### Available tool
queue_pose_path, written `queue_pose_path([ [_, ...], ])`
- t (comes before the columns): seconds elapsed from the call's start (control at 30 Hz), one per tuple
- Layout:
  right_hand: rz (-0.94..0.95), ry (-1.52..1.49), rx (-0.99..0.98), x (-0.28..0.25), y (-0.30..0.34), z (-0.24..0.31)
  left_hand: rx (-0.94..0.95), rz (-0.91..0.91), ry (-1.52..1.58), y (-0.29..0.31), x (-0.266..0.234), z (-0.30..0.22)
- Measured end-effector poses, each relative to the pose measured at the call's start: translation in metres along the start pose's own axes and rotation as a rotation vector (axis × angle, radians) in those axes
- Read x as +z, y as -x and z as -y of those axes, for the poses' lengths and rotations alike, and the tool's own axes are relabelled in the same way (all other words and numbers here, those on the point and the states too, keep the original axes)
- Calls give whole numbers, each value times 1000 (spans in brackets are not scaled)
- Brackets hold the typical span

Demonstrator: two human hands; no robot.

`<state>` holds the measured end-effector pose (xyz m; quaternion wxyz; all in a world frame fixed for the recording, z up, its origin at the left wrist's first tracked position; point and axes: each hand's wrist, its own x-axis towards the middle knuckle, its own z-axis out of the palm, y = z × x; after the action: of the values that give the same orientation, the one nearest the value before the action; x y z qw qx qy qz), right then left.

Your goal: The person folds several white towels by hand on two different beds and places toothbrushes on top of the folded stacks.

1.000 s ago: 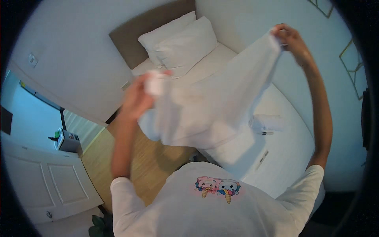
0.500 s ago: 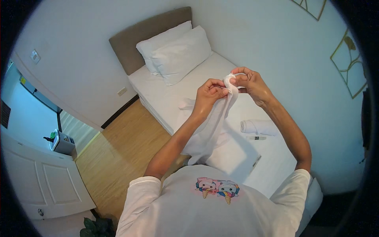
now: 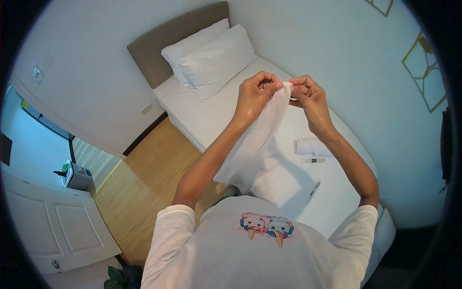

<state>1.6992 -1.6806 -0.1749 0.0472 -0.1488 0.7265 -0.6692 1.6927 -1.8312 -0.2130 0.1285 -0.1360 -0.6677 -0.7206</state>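
Observation:
Above the bed, my left hand [image 3: 257, 95] and my right hand [image 3: 309, 98] meet at the top of a white cloth [image 3: 262, 130], which looks like a towel. Both hands are closed, pinching its upper edge between thumbs and fingers. From there the cloth hangs down in a long loose fall toward my body. A rolled white towel [image 3: 312, 147] lies on the bed beyond my right forearm. Beside it is a small clear packet [image 3: 313, 161] with a dark mark. Nearer to me, a thin dark-and-light item [image 3: 314, 190] rests on the sheet; its kind is unclear.
The bed [image 3: 192, 115] with a white sheet stands against the wall, two pillows [image 3: 216, 62] at its brown headboard [image 3: 156, 53]. Wooden floor [image 3: 149, 178] runs along its left side. A white door [image 3: 62, 221], a grey bin [image 3: 78, 176] and a plant [image 3: 118, 277] are at left.
My hands have risen slightly and now pinch the cloth's top edge, where a bunched, twisted part showed before. The cloth hangs smoother and spreads wider. The view has shifted a little.

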Motion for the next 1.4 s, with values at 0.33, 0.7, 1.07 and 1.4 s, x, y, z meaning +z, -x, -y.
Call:
queue_pose_path([
  [0.33,7,243,-306,-6,-27,47,-41,255,292,-24,-31,0],
  [0.7,-695,434,-518,-375,-80,203,37,422,-1693,-101,-234,-12],
  [1.07,-829,326,-398,-375,-35,176,539,56,-1670,-182,-270,-209],
  [1.4,-943,543,-393,-336,88,143,1176,-281,-1865,-188,-215,-240],
])
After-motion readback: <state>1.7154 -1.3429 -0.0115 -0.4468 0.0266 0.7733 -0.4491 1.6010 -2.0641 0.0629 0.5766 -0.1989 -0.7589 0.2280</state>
